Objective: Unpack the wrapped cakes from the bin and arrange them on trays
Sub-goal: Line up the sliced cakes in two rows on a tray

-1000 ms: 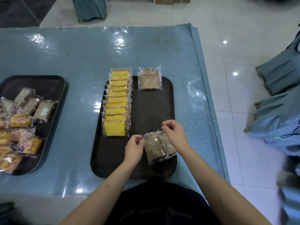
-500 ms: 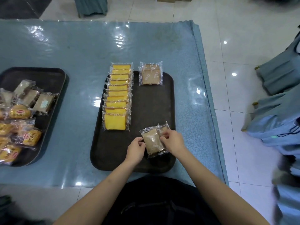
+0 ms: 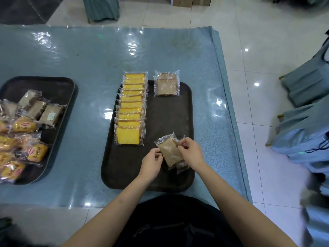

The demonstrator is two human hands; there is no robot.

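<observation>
Left hand (image 3: pixel 151 164) and right hand (image 3: pixel 189 151) pinch 2 brown wrapped cakes (image 3: pixel 170 152), wrapper lettering illegible, over the tray (image 3: pixel 124 168).

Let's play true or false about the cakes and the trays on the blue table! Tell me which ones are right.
1. The yellow cakes lie in one overlapping row on the middle tray. True.
2. Both hands are holding brown wrapped cakes. True: the left hand and the right hand pinch them.
3. The brown cake at the far end of the tray is unwrapped. False: it is in clear wrap.
4. The left tray holds only yellow cakes. False: it holds brown slices and orange-labelled buns.
</observation>
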